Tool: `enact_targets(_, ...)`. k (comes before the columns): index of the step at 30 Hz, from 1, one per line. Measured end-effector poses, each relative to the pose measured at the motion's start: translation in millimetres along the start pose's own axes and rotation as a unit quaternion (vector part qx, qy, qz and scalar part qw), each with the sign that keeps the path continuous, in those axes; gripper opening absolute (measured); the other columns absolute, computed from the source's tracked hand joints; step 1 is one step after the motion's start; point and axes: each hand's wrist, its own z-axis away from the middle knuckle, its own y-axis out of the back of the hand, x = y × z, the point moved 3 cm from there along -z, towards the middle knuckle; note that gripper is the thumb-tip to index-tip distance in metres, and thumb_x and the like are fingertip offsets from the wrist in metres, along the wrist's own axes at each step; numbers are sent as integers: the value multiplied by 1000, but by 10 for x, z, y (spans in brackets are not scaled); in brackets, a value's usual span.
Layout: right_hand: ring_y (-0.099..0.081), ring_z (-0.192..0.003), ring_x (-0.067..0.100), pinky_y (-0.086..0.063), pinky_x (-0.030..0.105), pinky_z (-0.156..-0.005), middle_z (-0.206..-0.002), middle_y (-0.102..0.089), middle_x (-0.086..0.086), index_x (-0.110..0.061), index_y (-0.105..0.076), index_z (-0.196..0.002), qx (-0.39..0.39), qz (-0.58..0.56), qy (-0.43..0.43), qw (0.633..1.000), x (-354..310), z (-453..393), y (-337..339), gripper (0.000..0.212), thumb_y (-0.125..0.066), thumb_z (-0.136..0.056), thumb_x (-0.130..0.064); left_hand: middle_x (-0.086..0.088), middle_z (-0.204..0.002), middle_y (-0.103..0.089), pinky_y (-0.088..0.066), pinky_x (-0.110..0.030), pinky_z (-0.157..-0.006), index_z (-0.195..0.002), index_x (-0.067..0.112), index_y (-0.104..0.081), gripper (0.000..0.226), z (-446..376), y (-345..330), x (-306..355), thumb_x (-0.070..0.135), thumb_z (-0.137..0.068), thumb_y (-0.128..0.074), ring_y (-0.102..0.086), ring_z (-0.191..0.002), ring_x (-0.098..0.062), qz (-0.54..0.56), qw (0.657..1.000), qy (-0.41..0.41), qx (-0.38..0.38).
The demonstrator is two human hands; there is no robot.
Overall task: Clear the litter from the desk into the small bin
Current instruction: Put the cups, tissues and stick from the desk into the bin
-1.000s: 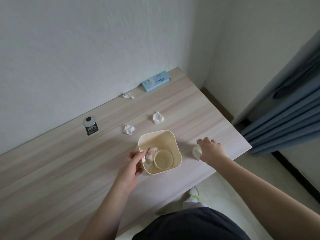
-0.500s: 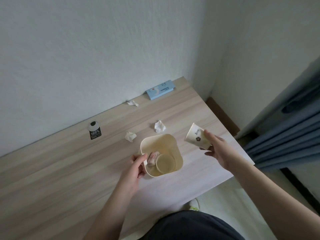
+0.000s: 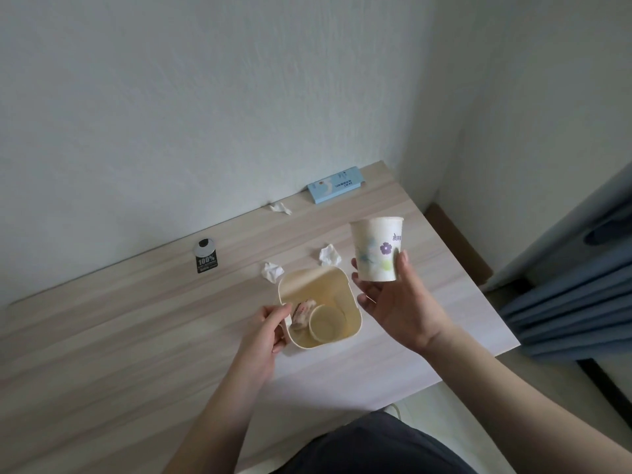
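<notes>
The print on the paper cup [image 3: 376, 249] is too small to read; the right hand [image 3: 400, 302] holds it upright at centre right, fingers [image 3: 403, 265] wrapped round its base, beside the small bin [image 3: 345, 292]. The left hand [image 3: 270, 325] pinches the bin's left rim, partly hiding a wrapper [image 3: 302, 313] inside. Crumpled tissues [image 3: 330, 255] lie on the bench [image 3: 136, 336] just above the bin.

Small bin [image 3: 342, 282] stands on the desk [image 3: 102, 336] toward its right end, nearer the front edge. In the bin: a cup [image 3: 326, 323] with a wrapper [image 3: 302, 311] to its left. Behind the bin, two paper wads [image 3: 272, 271] [image 3: 330, 255]. At the back edge (left to right): a tag [image 3: 206, 260], a scrap [image 3: 280, 208], a box [image 3: 335, 185].
</notes>
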Motion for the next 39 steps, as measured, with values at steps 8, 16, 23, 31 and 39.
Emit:
enact_targets(8, -50, -126, 38, -38, 44, -110, -135, -53, 26, 0, -48, -134, -129, 177, 59, 974, -77, 21, -168, 55, -67, -84, -13, 11, -44, -46, -23, -20, -36, -77, 12, -50, 34, 68, 53, 47, 34, -68, -74, -37, -38, -3, 6, 1000, -11, -1)
enact_targets(16, -60, -104, 18, -49, 32, -86, -111, -62, 5, -12, -46, -135, -127, 281, 51, 950, -6, 17, -276, 69, -78, -73, -17, 10, -46, -44, -25, -21, -37, -79, 12, -50, 36, 123, 75, 46, 36, -66, -73, -36, -40, -4, -7, 1000, -23, 4)
enact_targets(23, -64, -104, 10, -52, 25, -84, -117, -62, -4, -39, -36, -141, -86, 277, 50, 956, 52, 1, -254, 89, -82, -67, -25, 11, -45, -44, -25, -21, -39, -86, 7, -49, 34, 179, -22, 24, 31, -71, -69, -38, -39, -4, -11, 1000, -20, -4)
enact_targets(31, -65, -101, 20, -53, 30, -82, -113, -64, 4, -39, -47, -133, -84, 319, 48, 943, 139, -16, -174, 70, -79, -71, -38, 11, -45, -48, -29, -18, -37, -84, 10, -49, 32, 238, -14, -36, 31, -72, -70, -42, -38, -3, -8, 1000, -5, -3)
enact_targets(39, -49, -113, -1, -39, 12, -95, -124, -52, -7, -29, -45, -135, -87, 549, 111, 824, 208, -64, -145, 83, -89, -64, -27, 11, -46, -48, -31, -17, -36, -87, 8, -52, 50, 322, 10, -56, 42, -60, -77, -43, -38, -4, -19, 1000, 0, 5)
